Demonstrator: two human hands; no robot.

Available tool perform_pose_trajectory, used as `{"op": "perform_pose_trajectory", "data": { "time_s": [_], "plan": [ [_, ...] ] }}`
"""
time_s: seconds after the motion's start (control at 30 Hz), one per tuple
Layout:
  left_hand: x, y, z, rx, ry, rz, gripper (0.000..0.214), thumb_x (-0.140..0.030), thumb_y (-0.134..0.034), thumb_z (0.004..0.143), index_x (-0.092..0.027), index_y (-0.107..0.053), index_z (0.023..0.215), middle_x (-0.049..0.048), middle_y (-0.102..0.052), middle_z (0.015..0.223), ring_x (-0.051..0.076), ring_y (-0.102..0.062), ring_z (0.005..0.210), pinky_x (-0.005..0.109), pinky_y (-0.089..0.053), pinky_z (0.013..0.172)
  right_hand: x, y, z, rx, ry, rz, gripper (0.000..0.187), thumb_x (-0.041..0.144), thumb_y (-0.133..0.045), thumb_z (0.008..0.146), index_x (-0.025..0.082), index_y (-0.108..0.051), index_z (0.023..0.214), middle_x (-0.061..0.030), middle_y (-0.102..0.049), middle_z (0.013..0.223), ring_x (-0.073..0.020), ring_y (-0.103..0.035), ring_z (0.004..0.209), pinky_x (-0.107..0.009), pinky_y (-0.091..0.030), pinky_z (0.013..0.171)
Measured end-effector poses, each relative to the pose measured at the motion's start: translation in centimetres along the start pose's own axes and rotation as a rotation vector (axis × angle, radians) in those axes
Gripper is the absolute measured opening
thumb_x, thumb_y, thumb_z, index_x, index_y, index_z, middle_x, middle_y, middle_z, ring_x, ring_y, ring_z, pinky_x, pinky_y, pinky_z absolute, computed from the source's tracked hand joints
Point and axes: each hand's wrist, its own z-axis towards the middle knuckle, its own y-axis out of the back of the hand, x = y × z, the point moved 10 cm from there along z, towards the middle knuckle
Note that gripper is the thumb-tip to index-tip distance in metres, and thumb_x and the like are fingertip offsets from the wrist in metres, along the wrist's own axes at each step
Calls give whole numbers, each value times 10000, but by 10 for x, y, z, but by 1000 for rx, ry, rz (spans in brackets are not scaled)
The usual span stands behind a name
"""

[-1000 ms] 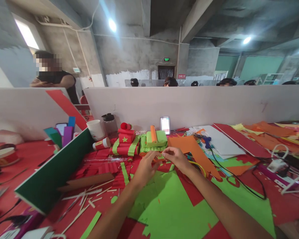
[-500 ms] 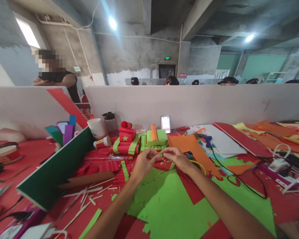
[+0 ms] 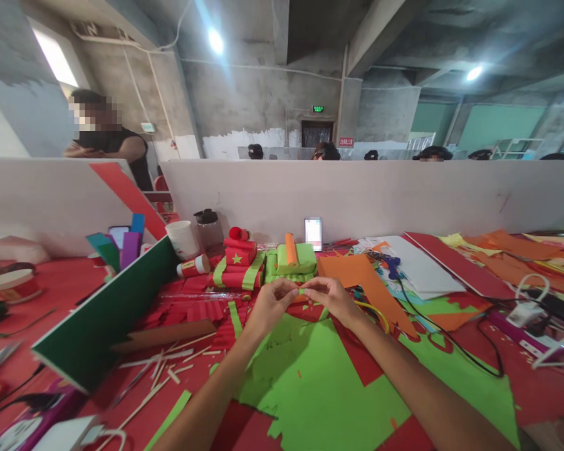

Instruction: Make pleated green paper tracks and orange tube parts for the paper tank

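My left hand (image 3: 276, 302) and my right hand (image 3: 329, 297) meet fingertip to fingertip over the middle of the table, each in a pinch. A small green bit shows between the fingertips, too tiny to name. Beneath my forearms lies a large light-green sheet (image 3: 329, 382) with a ragged left edge. Just beyond my hands stands a green paper model (image 3: 301, 260) with an orange roll (image 3: 290, 249) on top. Left of it is a red paper model (image 3: 237, 258) with green bands and a star.
A dark green board (image 3: 108, 313) leans at the left, near wooden sticks (image 3: 155, 379) and scissors (image 3: 0, 363). An orange sheet (image 3: 357, 275), a glue gun (image 3: 391, 265) with its black cable, and a purple power strip (image 3: 521, 332) lie right. A phone (image 3: 313, 234) stands against the white partition (image 3: 357, 194).
My hands stay nearly in place, with their fingertips shifted slightly. The view has tilted a little; the objects on the table have not visibly moved.
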Motion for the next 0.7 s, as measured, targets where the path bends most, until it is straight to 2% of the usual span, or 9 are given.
{"op": "perform_pose_trajectory", "data": {
  "time_s": [0.3, 0.53, 0.7],
  "plan": [
    [-10, 0, -4, -45, -20, 100, 212, -344, -641, 780, -135, -660, 815, 39, -669, 726, 147, -597, 631, 226, -457, 573, 3, -4, 0, 30, 25, -71, 236, 360, -684, 780, 169, -699, 917, -49, -689, 831, -155, -627, 701, -267, -500, 662],
    [-6, -6, -4, 3, -107, 162, 169, -291, -594, 817, -156, -677, 876, 50, -700, 796, 165, -640, 716, 254, -495, 682, 2, -2, 1, 17, 76, -159, 198, 337, -657, 800, 159, -688, 881, -53, -693, 829, -172, -640, 748, -269, -504, 687],
    [-4, -5, -5, -3, -103, 222, 134, -288, -617, 795, -160, -657, 789, 25, -671, 727, 147, -606, 660, 230, -462, 629, 3, -3, 0, 29, 91, -241, 172, 323, -649, 803, 159, -675, 843, -44, -692, 818, -167, -636, 743, -260, -498, 683]
  ]
}}
